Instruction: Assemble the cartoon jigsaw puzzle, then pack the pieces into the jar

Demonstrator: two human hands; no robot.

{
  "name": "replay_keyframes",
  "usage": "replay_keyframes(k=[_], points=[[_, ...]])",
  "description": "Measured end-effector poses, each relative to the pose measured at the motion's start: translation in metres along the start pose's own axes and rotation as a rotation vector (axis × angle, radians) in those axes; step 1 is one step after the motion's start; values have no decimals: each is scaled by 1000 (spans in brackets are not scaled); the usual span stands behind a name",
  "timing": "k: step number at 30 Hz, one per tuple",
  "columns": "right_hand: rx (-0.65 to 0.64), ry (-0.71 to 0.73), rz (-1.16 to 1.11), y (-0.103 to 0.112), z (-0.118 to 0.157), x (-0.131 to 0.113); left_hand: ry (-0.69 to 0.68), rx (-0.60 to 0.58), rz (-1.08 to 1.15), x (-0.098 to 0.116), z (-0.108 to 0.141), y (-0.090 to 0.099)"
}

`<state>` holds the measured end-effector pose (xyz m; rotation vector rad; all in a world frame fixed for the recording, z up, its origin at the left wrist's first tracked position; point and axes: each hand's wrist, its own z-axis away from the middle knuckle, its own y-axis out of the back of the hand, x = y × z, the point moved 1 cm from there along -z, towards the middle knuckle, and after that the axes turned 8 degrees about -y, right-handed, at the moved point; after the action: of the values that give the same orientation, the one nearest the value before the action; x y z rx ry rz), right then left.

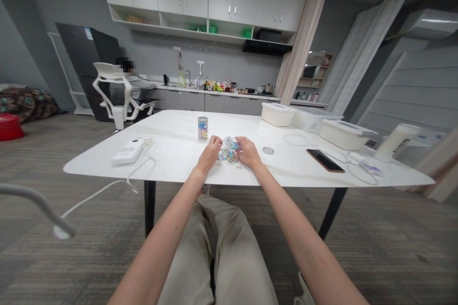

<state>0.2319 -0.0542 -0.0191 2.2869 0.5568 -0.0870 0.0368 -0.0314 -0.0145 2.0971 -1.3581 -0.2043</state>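
Observation:
My right hand [248, 151] is wrapped round a small colourful can [234, 143], which lies tilted on its side with its open mouth facing left. Beneath it, a heap of small multicoloured pieces [227, 155] is spread on the white table [171, 152]; they look like puzzle pieces. Beside the can's mouth is my left hand [211, 152], its fingers curled together. Whatever they pinch, if anything, is too small to make out. A second printed can [202, 128] stands upright with its lid on, beyond my left hand. One round metal lid [268, 150] lies flat to the right.
A white power bank [128, 151] with a cable is at the left. On the right lie a phone [325, 160], more cables and a white bottle [397, 142]. Lidded boxes [278, 114] line the far right edge. Someone sits in a white chair [113, 86] behind.

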Motion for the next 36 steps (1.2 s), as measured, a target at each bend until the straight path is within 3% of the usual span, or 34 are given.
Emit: replay_keyframes(k=[3,6,9,12,18,24,31,36], points=[[130,-162,23,0,0,8,93,-33,-96,-4,3,2],[254,-319,13,-1,0,18,196,-173,-186,-6,8,2],[253,-301,-31,-2,-1,22,255,-287,-224,-4,9,2],[234,-261,-54,-4,-1,21,275,-318,-238,-1,9,2],[207,-279,-21,-5,0,19,199,-403,-241,5,9,3],[174,-272,-3,-7,1,21,172,-375,-174,3,9,4],[198,-242,0,-8,1,21,145,-260,-70,-8,10,-1],[148,-229,17,-7,1,19,161,-185,76,-13,8,-3]])
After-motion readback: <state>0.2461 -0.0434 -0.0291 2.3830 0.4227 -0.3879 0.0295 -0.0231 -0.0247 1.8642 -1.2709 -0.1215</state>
